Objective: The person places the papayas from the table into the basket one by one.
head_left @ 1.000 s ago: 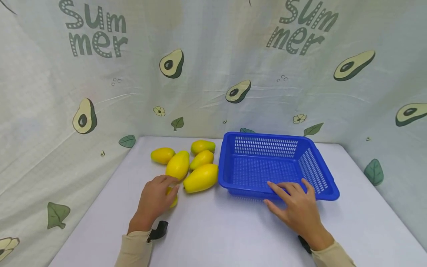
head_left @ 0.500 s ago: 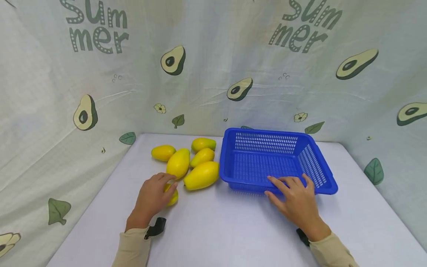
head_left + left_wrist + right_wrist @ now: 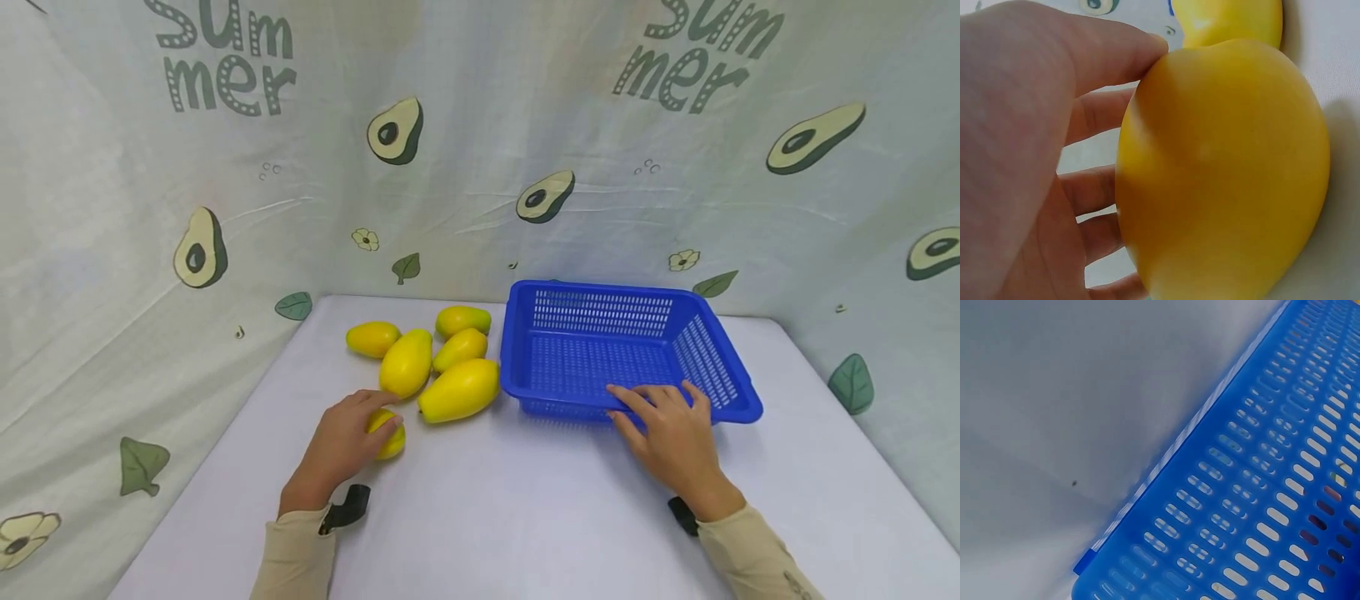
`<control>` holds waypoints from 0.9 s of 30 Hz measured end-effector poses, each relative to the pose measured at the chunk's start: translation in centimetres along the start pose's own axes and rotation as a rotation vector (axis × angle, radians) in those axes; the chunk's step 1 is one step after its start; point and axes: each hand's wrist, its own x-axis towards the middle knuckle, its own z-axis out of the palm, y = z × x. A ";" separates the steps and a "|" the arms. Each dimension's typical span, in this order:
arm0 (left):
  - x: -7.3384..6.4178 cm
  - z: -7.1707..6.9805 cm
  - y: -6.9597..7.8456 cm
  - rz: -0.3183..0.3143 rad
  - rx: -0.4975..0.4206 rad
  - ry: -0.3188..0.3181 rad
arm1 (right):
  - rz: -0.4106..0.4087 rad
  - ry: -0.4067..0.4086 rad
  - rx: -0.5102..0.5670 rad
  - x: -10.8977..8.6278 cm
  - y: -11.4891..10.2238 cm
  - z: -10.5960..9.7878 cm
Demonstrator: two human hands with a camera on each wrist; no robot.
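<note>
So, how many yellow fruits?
6: near fruit at the left hand; beyond it, large fruit beside the basket, middle fruit, small fruit; furthest back, left fruit and right fruit.

the head view is bright and evenly lit, its light soft, leaving weak, loose-edged shadows on the worktop (image 3: 495,517) near the basket (image 3: 600,358); a pale sheen runs along creases in the cloth (image 3: 457,254), whose print looks stretched toward the right edge. the left wrist view is dimmer at left, where the left hand (image 3: 1016,144) lies in shade and a brownish shadow crosses the fruit (image 3: 1229,175); its surface looks soft-focused, and a blurred shadow spreads to its right. the right wrist view is dullest, grey and bluish, hazy at upper left, with light showing through the basket's slots.
</note>
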 end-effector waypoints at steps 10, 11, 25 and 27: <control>0.1 0.0 -0.2 -0.088 -0.087 -0.114 | -0.002 -0.006 -0.005 0.6 1.0 0.5; 0.1 0.0 -0.2 -0.092 -0.094 -0.118 | -0.002 -0.006 -0.007 0.6 1.1 0.5; 0.2 0.0 -1.0 -0.094 -0.169 -0.188 | -0.010 -0.004 -0.028 0.7 1.5 0.5; 0.1 0.0 -1.1 -0.107 -0.155 -0.211 | -0.012 -0.008 -0.024 0.7 1.4 0.5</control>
